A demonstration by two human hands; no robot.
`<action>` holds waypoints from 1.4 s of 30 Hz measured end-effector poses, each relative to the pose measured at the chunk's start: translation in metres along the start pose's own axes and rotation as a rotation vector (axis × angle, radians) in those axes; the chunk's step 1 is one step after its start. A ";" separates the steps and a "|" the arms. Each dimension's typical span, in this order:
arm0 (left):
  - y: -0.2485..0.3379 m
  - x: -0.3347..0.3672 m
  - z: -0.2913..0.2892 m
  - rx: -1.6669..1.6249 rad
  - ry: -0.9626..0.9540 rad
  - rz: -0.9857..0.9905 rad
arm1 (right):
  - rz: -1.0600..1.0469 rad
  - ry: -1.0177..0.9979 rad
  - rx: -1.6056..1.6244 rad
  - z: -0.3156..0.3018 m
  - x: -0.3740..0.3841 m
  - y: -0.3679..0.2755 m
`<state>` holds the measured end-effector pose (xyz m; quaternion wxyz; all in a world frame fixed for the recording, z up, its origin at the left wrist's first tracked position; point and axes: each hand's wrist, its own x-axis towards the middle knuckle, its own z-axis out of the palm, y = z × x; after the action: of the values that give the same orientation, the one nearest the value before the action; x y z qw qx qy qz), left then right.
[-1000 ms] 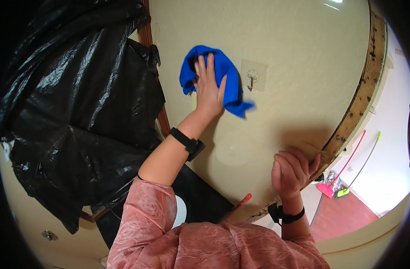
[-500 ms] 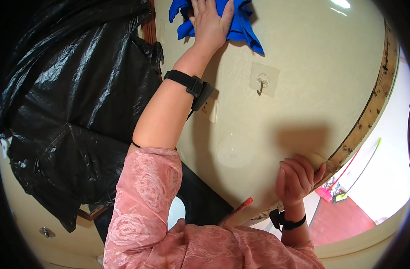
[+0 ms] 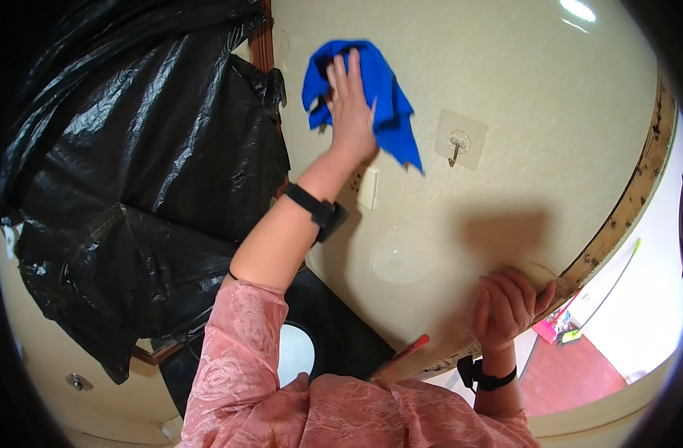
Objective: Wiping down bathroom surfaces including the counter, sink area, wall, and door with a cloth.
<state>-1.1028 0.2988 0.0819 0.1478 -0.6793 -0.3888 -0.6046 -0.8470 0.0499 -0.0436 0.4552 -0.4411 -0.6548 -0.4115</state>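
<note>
High on the cream wall [image 3: 535, 82], my left hand [image 3: 350, 112] presses a blue cloth [image 3: 390, 101] flat, its fingers stretched over the fabric. The cloth's lower corner hangs down to the right of the hand. My right hand [image 3: 504, 310] is held up close to the wall's right edge, fingers curled in and nothing visible inside them. Whether it touches the wall I cannot tell. Just below my left hand is a white socket plate [image 3: 367, 188]. A clear adhesive hook [image 3: 455, 148] is fixed to the wall right of the cloth.
Black plastic sheeting [image 3: 125, 187] drapes over the left side. Below stands a dark surface [image 3: 334, 313] with a white round object [image 3: 295, 352]; a red-tipped stick [image 3: 409, 347] is near my chest. Rough wood edging [image 3: 621, 209] bounds the wall. Beyond are a green broom [image 3: 573, 336] and reddish floor [image 3: 562, 377].
My left hand has moved down the wall with the blue cloth, bringing the whole cloth into view. The right hand stays curled and shifts only slightly in the picture as the view moves.
</note>
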 end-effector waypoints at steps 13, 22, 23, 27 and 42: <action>-0.090 0.044 0.011 0.173 0.131 0.128 | 0.004 -0.017 0.015 0.000 -0.001 -0.001; -0.126 -0.050 0.034 -0.046 0.072 -0.013 | -0.010 -0.019 -0.009 -0.001 -0.005 0.004; -0.131 -0.041 0.039 -0.080 0.085 -0.009 | -0.013 -0.028 -0.017 -0.001 -0.006 0.005; -0.238 0.045 0.022 -0.473 0.134 -0.085 | -0.036 0.018 0.052 0.003 -0.001 -0.004; -0.270 -0.212 0.054 -0.537 0.210 -0.476 | -0.045 0.010 0.041 0.004 0.001 -0.003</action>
<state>-1.2488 0.4376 -0.2011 -0.1413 -0.5189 -0.3459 -0.7688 -0.8507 0.0528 -0.0441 0.4582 -0.4148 -0.6706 -0.4103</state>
